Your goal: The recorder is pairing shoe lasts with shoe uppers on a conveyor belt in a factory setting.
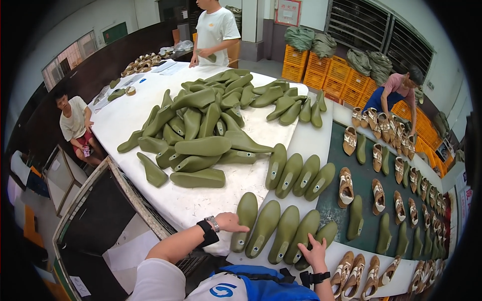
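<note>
Left hand (232,222), fingers bunched, and right hand (315,255), fingers spread, touch opposite ends of a row of green shoe lasts (284,235), any firm grip impossible to tell. An uneven push from either side could skew the close-set row. Five lasts line up at the hands, four just beyond; the pile (203,146) ahead of the left defies counting.

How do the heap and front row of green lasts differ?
The heap lies jumbled; the front row lies side by side, roughly parallel. The heap holds far more than the front row. The left hand and right hand are at the front row, not the heap. Both are green.
</note>
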